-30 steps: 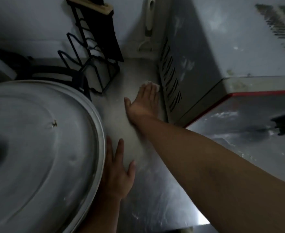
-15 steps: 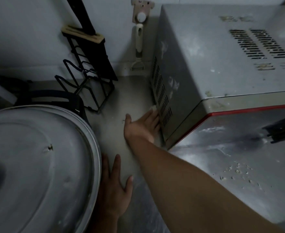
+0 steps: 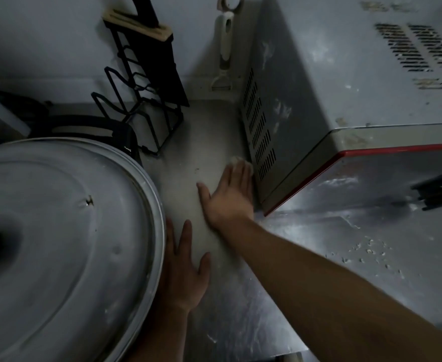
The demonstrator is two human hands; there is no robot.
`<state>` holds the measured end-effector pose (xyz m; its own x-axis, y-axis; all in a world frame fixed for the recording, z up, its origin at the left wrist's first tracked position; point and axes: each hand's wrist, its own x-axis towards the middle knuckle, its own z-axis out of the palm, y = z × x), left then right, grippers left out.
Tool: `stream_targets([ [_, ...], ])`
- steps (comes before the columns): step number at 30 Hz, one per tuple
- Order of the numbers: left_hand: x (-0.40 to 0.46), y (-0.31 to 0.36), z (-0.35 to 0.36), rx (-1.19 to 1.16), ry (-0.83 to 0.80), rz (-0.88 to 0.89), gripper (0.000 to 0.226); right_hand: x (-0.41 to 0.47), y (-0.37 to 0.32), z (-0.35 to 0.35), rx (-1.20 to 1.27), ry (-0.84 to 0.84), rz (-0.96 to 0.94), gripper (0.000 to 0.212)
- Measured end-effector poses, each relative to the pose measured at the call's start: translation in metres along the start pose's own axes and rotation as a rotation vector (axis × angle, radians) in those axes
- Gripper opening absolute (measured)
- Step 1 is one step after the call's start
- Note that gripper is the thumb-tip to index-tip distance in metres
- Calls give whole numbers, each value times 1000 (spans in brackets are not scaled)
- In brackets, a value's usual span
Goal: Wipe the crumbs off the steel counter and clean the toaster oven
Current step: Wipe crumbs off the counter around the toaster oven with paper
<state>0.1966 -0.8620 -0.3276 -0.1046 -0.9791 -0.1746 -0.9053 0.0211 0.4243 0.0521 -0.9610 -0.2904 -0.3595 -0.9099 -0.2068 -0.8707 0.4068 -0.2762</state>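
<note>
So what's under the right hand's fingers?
A pale cloth shows just past the fingertips of the right hand, pressed on the steel counter. The rest of it is covered.

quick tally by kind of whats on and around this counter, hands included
hands: 2, left hand and right hand, both flat on the steel counter
toaster oven: 1
large round metal lid: 1
black wire rack: 1
peeler hanging on wall: 1
white cloth under right fingers: 1
total: 7
</note>
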Motion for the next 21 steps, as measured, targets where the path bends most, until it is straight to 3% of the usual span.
stream_targets([
  [3,-1,3,-4,26,-1,-18,83,43,-21,-9,57,-55,10,90],
  [6,-1,5,-8,26,-17,-24,84,43,-18,-2,22,-2,-33,93],
  [9,-1,8,-11,63,-52,-34,83,6,8,4,-27,44,-90,97],
  [16,-5,20,-24,73,-88,-61,77,-112,77,-9,-73,-99,-81,90],
  [21,-6,23,-27,54,-79,-59,76,-139,135,-20,-162,-81,-151,83],
])
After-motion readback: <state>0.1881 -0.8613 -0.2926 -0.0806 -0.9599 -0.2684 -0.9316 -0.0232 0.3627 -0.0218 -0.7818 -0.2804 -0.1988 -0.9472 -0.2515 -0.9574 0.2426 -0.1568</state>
